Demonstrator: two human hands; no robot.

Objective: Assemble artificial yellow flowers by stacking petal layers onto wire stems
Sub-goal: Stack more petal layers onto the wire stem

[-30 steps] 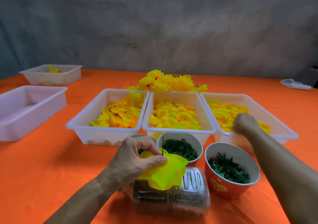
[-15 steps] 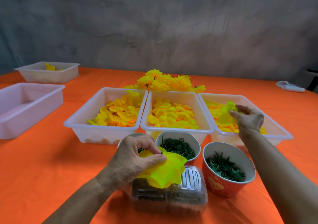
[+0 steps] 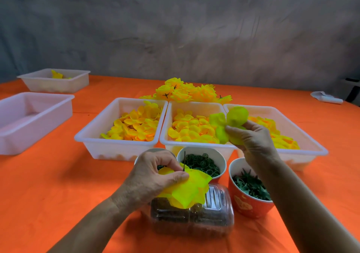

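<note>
Over the desk (image 3: pixel 48 184), from the head view, my right hand (image 3: pixel 253 141) has come back out of the right tray (image 3: pixel 311 151) since a moment ago, when it was still down among the petals. Its grip now pinches a fresh petal layer (image 3: pixel 229 124), raised above the seam between the middle tray (image 3: pixel 165 140) and the right one. I judge the pick finished and threading next. My left hand (image 3: pixel 155 177) has not moved: its grip stays closed on the stem (image 3: pixel 184 164) and the layer (image 3: pixel 187 188) already on it, just above the clear box (image 3: pixel 220 213) and in front of the ring cup (image 3: pixel 202 162). The stem's long axis stands nearly upright, its bare tip pointing up and slightly away from me. The new layer hangs crumpled, lobes spread up and left, so I would have to find its centre hole before lowering it onto that tip.
</note>
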